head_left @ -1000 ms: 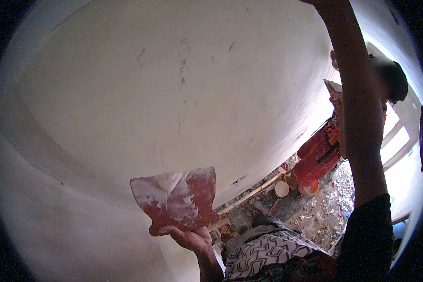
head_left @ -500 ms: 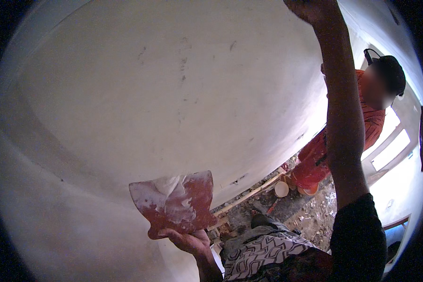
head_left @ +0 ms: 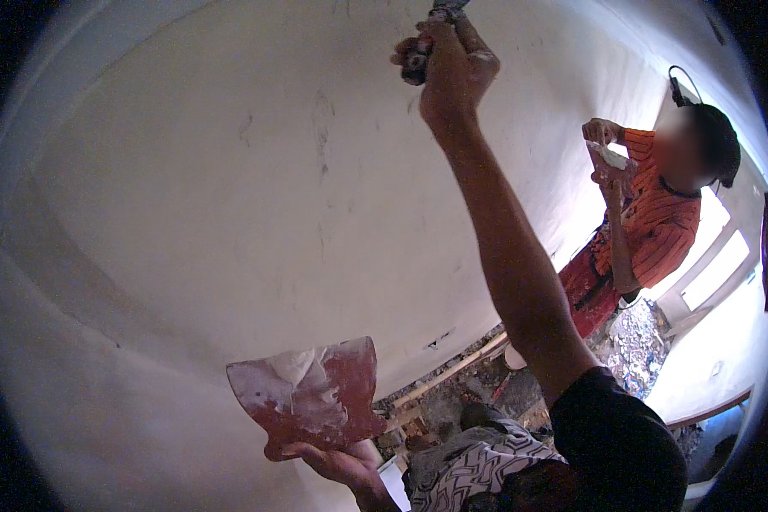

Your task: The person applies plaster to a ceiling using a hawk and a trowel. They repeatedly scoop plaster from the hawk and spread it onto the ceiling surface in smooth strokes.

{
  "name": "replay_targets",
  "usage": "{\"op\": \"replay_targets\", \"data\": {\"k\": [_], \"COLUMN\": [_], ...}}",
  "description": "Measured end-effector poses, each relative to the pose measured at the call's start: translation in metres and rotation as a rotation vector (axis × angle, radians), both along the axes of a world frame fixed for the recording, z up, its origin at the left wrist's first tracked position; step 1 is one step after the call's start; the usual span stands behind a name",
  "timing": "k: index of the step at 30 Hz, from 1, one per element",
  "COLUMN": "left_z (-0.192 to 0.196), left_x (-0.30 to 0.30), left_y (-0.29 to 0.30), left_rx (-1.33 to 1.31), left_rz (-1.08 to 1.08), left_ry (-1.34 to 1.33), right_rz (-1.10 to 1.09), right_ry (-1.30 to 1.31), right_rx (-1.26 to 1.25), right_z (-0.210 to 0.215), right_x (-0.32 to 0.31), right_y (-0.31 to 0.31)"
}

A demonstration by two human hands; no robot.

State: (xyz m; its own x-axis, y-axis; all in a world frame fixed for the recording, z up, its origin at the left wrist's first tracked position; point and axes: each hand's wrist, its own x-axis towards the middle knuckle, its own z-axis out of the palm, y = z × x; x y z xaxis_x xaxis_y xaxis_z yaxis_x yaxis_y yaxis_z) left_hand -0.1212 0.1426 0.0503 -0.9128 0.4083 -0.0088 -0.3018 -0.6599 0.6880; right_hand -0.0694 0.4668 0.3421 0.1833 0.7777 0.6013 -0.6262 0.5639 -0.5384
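1. A red board point(head_left: 311, 401), smeared with white paste point(head_left: 297, 369), is grasped at its lower edge by the left hand point(head_left: 343, 462); the thumb point(head_left: 300, 450) is laid on the board's face, while the other fingers are mostly hidden.
2. Well above the board and to its right, a hand tool point(head_left: 450, 5) is clenched in the right hand point(head_left: 454, 77); it is cut off by the upper edge of the view, so contact with the wall cannot be told.
3. Behind the board, the pale wall point(head_left: 188, 213) is marked by dark streaks point(head_left: 322, 141).
4. Right of the board, a second paste-loaded board point(head_left: 610, 158) is held by a co-worker point(head_left: 657, 226).
5. The step in hand is judged to be working paste across the wall; for the next move, steady pressure on the tool and a level board seem called for.
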Motion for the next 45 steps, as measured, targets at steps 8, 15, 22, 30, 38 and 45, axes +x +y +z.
{"op": "replay_targets", "data": {"k": [8,15,22,30,38,45], "left_z": [-0.009,-0.015,-0.004,0.041,0.01,0.06], "left_x": [0.0,0.001,-0.001,0.008,-0.012,0.004], "left_y": [0.0,0.001,0.003,0.001,-0.003,-0.005], "left_rx": [-0.045,-0.078,-0.064,-0.05,-0.018,-0.216], "left_rz": [0.078,0.131,0.094,0.024,-0.13,-0.046], "left_ry": [-0.021,0.001,-0.044,-0.16,-0.059,-0.107], "right_rz": [-0.231,0.173,0.011,0.013,-0.057,-0.075], "right_ry": [0.055,0.208,0.048,0.094,0.142,0.189], "right_rx": [0.209,0.028,0.243,0.209,0.199,0.167], "right_z": [0.01,0.006,-0.038,-0.045,-0.018,0.023], "right_x": [-0.08,-0.115,-0.105,0.007,0.026,-0.005], "right_y": [-0.025,-0.062,-0.058,-0.008,0.052,0.048]}}
